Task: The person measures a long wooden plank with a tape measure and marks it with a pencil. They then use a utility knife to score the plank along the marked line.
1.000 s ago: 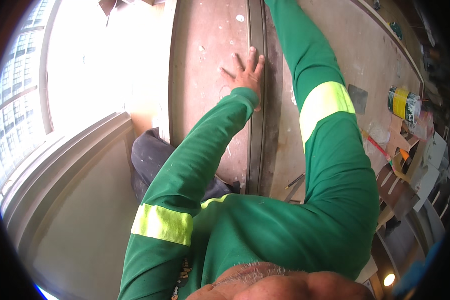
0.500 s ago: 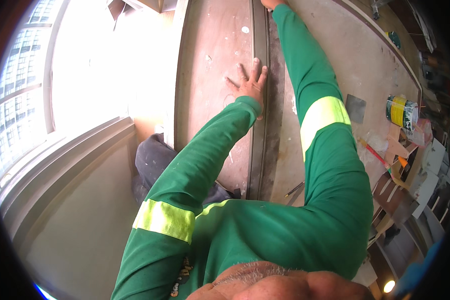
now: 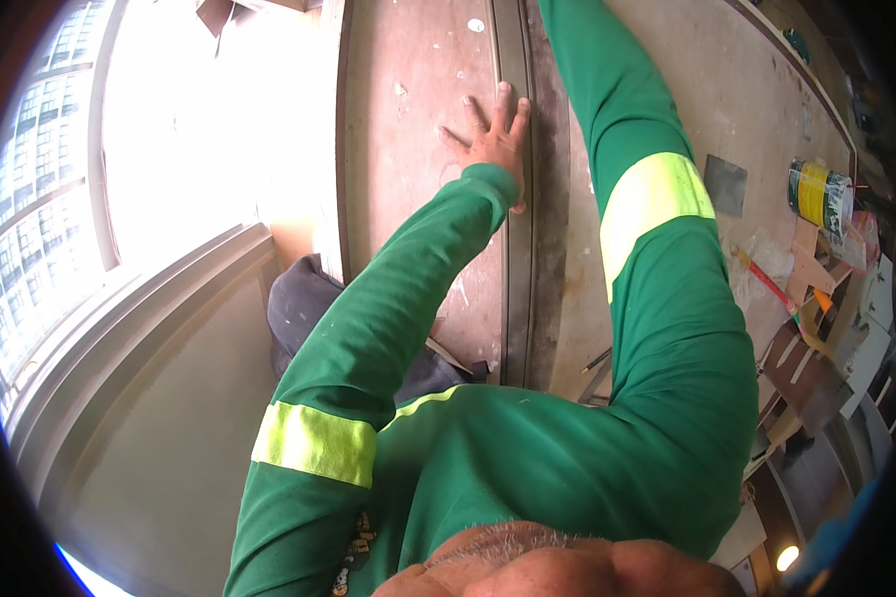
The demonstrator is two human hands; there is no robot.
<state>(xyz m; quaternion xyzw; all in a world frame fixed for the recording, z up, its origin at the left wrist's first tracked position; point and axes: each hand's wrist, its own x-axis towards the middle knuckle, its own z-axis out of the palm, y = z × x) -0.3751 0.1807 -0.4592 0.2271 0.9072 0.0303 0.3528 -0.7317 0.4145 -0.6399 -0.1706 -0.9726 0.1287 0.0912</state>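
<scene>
My left hand [image 3: 498, 147] lies with fingers spread on a long grey-brown moulded strip [image 3: 516, 298] and the edge of the paint-spotted wooden board [image 3: 408, 149] beside it. It presses flat and grips nothing. My right arm [image 3: 632, 109], in a green sleeve with a yellow band, stretches far forward along the strip's right side. The right hand lies beyond the top edge of the picture, so whatever it touches is hidden. A darker stained band [image 3: 551, 249] runs just right of the strip.
At right on the worktop are a grey square sheet [image 3: 725, 185], a paint can [image 3: 819, 196], a red stick-like tool [image 3: 765, 285] and wood offcuts [image 3: 816, 254]. A thin dark stick [image 3: 597, 360] lies near my body. Left are a framed panel [image 3: 169, 398] and a bright window [image 3: 45, 214].
My right hand, partly visible at the top edge before, has passed out of view as the arm reaches farther. My left hand stays spread on the strip, slightly higher in the picture; the view has shifted a little.
</scene>
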